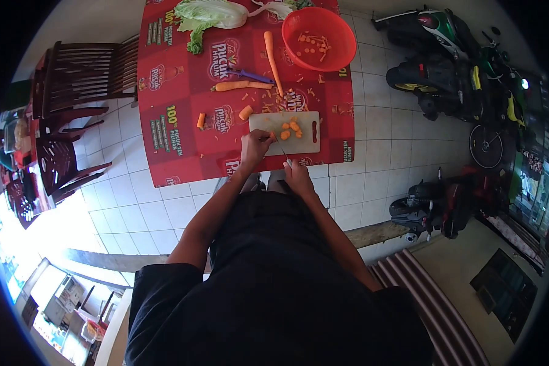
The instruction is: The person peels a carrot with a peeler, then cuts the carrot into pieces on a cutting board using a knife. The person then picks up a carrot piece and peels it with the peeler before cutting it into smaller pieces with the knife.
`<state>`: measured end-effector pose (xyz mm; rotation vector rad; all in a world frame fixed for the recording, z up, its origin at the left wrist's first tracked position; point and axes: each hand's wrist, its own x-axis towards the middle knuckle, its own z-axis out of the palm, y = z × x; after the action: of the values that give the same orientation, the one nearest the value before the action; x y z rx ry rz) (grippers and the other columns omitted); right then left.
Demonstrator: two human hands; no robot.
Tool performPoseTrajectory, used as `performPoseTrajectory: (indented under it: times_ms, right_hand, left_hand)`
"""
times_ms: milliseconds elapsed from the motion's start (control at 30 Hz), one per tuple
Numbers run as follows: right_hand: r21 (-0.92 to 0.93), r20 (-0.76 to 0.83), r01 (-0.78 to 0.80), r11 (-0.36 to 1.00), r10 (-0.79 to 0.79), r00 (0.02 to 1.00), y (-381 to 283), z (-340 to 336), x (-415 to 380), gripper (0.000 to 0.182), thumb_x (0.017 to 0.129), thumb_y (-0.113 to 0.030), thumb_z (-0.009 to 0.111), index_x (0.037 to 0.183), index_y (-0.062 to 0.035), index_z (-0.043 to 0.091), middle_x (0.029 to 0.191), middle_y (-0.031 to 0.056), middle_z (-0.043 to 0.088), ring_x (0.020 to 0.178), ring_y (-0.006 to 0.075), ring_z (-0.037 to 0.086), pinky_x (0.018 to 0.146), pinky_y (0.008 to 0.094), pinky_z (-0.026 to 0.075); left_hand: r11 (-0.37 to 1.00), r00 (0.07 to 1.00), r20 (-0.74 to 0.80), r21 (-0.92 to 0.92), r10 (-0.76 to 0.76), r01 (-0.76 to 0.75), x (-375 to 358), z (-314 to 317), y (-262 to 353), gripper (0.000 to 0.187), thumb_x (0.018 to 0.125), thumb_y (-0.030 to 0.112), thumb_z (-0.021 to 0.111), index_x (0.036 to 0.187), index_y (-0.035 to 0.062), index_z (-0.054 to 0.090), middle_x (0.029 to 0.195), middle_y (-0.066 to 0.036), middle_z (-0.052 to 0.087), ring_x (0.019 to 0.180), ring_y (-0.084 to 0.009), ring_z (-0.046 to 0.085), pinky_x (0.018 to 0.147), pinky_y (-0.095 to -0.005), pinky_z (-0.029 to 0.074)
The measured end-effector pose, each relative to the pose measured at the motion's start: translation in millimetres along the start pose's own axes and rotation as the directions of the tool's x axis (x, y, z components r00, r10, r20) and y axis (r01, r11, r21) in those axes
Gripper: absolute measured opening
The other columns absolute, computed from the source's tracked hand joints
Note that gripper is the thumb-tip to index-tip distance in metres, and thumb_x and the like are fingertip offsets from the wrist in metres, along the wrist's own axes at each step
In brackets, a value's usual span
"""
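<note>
A pale cutting board (305,144) lies near the table's front edge, with several orange carrot slices (293,127) on it. My left hand (256,148) is closed over the board's left side, its fingertips pinching a small piece of carrot (272,137). Just right of it, at the board's front edge, my right hand (297,177) grips a knife (283,152) whose blade points toward that piece. Two carrot chunks, one beside the board (246,113) and one farther left (201,120), lie on the tablecloth. Beyond the board are two long carrots (271,52), (244,86).
A red bowl (291,46) holding cut carrot stands at the back right. Napa cabbage (216,13) lies at the back. A purple-handled tool (256,76) and peelings are on the red tablecloth (183,140). Wooden chairs (91,70) stand left, motorbikes (436,76) right.
</note>
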<state>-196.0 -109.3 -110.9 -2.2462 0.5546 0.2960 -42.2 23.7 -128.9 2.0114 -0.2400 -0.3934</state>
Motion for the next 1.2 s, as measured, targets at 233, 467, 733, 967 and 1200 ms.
performPoseTrajectory:
  times_ms: [233,467,733,967,1200]
  right_hand:
    - [0.013,-0.007,0.01,1.0,-0.01,1.0,-2,1,2,0.042,0.105,-0.034,0.051,0.093,0.0048,0.057,0.081,0.0332,0.065,0.082,0.0535,0.064,0.073,0.061,0.049]
    - [-0.048,0.025,-0.053,0.997,0.054,0.998,-11,-4,3,0.043,0.106,-0.035,0.049,0.096,0.0052,0.057,0.084,0.034,0.065,0.086,0.0538,0.065,0.074,0.062,0.049]
    - [-0.052,0.038,-0.099,0.994,0.101,0.994,-21,-5,8,0.043,0.106,-0.035,0.048,0.097,0.0058,0.059,0.085,0.0351,0.066,0.087,0.0544,0.065,0.077,0.0614,0.051]
    - [-0.06,0.047,-0.141,0.988,0.144,0.988,-28,-5,14,0.043,0.106,-0.034,0.048,0.101,0.0067,0.061,0.087,0.0352,0.067,0.089,0.0543,0.065,0.079,0.0618,0.051]
    - [-0.041,0.038,-0.14,0.989,0.141,0.989,-20,5,16,0.042,0.106,-0.033,0.048,0.109,0.0068,0.061,0.09,0.0358,0.067,0.09,0.0542,0.066,0.081,0.062,0.052]
  left_hand:
    - [1.0,1.0,0.004,-0.002,0.015,-0.015,2,-2,1,0.017,0.079,0.009,0.085,0.089,-0.0018,0.077,0.084,-0.016,0.076,0.077,-0.0247,0.078,0.07,-0.0339,0.061]
    - [0.999,0.999,0.039,0.04,0.011,-0.013,4,-6,3,0.02,0.079,0.013,0.085,0.09,-0.0018,0.077,0.083,-0.017,0.075,0.076,-0.0267,0.077,0.069,-0.0353,0.061]
    - [0.995,0.999,0.024,0.087,0.047,-0.049,7,-5,0,0.019,0.078,0.014,0.085,0.083,-0.0009,0.076,0.079,-0.016,0.074,0.071,-0.029,0.075,0.065,-0.037,0.06]
    - [0.996,0.997,0.033,0.059,0.067,-0.069,10,-9,2,0.019,0.077,0.014,0.086,0.083,-0.0016,0.076,0.077,-0.016,0.074,0.069,-0.0286,0.075,0.064,-0.0367,0.059]
    - [0.996,0.997,0.04,0.058,0.062,-0.064,10,-10,3,0.018,0.076,0.012,0.086,0.084,-0.0017,0.077,0.078,-0.017,0.074,0.071,-0.028,0.075,0.066,-0.0358,0.059]
